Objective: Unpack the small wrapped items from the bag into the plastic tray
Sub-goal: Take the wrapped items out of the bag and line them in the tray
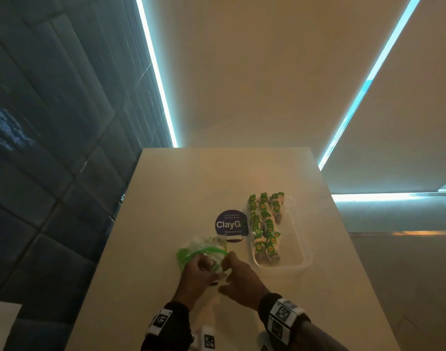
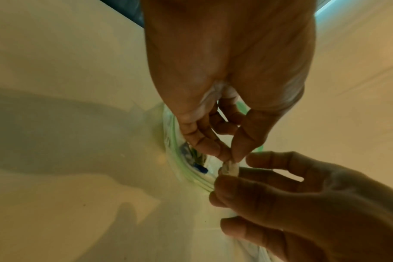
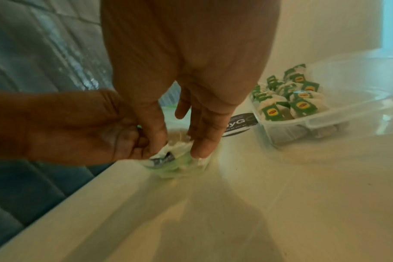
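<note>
While the left hand (image 1: 195, 273) and the right hand (image 1: 238, 278) both pinch one small white wrapped item (image 2: 230, 168), the bag (image 1: 204, 249) lies on the bench (image 1: 166, 198) just beyond them. At 1 o'clock from the bag sits the plastic tray (image 1: 296, 249), holding rows of green-tagged items (image 1: 263, 224).

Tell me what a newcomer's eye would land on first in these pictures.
First, the rows of green-labelled wrapped items filling the left side of the clear plastic tray on the pale table. Next, both hands, left hand and right hand, meeting over the green-rimmed bag, beside a dark round sticker.
</note>
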`<move>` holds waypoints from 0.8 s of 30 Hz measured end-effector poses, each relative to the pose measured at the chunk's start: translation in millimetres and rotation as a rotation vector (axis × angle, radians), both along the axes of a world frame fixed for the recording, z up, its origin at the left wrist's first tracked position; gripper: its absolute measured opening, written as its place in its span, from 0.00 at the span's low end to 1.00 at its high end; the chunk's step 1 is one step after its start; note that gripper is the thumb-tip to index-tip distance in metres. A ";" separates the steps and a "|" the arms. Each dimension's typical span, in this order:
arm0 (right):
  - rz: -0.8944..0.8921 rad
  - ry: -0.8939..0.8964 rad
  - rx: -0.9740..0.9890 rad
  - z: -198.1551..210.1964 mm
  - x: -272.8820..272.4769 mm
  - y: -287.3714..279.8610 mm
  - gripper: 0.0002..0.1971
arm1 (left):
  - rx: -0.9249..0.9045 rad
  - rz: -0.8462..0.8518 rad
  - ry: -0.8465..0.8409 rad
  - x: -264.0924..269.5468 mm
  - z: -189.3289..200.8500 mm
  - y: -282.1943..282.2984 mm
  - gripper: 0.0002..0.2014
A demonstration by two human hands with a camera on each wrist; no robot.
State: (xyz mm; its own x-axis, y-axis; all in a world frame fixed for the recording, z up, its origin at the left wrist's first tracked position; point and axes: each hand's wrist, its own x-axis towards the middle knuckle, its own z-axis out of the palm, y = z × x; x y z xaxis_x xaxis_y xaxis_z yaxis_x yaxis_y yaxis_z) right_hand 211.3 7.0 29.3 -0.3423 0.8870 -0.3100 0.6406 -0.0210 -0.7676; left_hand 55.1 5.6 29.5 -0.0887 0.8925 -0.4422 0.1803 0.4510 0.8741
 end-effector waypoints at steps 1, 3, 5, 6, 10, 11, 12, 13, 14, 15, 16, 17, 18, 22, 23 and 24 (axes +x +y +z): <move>0.034 -0.053 0.033 -2.7 -0.9 -1.5 0.22 | 0.000 -0.004 -0.025 0.0 -0.2 -0.4 0.18; 0.005 -0.060 0.109 -8.9 -2.3 -2.5 0.16 | 0.013 -0.020 -0.046 -0.8 -1.1 -2.1 0.18; -0.070 0.008 0.142 -10.3 -4.0 -3.2 0.09 | 0.016 -0.026 -0.062 -1.5 -1.2 -4.7 0.17; -0.108 0.049 0.142 -9.9 -4.2 -3.5 0.06 | 0.011 -0.013 -0.087 -1.3 -2.1 -5.7 0.16; -0.210 0.201 0.120 -8.2 -3.7 -8.2 0.05 | -0.077 0.153 -0.124 3.3 -8.9 -8.4 0.08; -0.215 0.220 0.124 -6.3 -4.2 -10.1 0.06 | -0.100 0.178 -0.120 2.9 -11.3 -8.8 0.10; -0.212 0.239 0.121 -5.6 -4.7 -12.1 0.06 | -0.117 0.181 -0.131 2.1 -12.6 -9.2 0.11; -0.201 0.264 0.111 -5.2 -5.1 -14.1 0.07 | -0.124 0.174 -0.152 1.5 -11.8 -9.6 0.12; -0.186 0.286 0.084 -4.6 -4.8 -16.0 0.07 | -0.122 0.173 -0.171 0.3 -11.5 -9.7 0.13; -0.170 0.302 0.037 -3.8 -3.7 -17.0 0.08 | -0.113 0.175 -0.170 -0.9 -10.5 -9.8 0.14; -0.157 0.318 -0.032 -1.9 -2.2 -17.1 0.10 | -0.099 0.172 -0.150 -2.1 -8.6 -9.6 0.15; -0.158 0.351 -0.114 1.0 -0.6 -17.0 0.12 | -0.086 0.159 -0.120 -3.5 -7.0 -9.0 0.15; -0.183 0.401 -0.189 3.7 0.8 -16.8 0.14 | -0.071 0.136 -0.099 -4.2 -4.8 -8.7 0.17; -0.324 0.525 -0.350 11.6 0.8 -14.8 0.17 | -0.043 0.018 -0.096 -1.9 3.1 -10.6 0.22; -0.325 0.495 -0.349 11.0 0.6 -13.9 0.15 | -0.029 -0.003 -0.081 -1.4 3.7 -11.3 0.21; -0.327 0.467 -0.339 9.3 0.8 -13.3 0.13 | -0.019 -0.021 -0.066 -1.6 4.5 -12.2 0.20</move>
State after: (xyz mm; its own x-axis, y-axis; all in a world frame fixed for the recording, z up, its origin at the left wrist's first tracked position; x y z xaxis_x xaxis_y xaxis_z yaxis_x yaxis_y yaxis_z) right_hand 212.2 -6.3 38.6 -0.2383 0.8474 -0.4744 0.1615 -0.4471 -0.8798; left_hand 53.5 -6.6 33.9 -0.0395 0.8852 -0.4635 0.1320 0.4644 0.8757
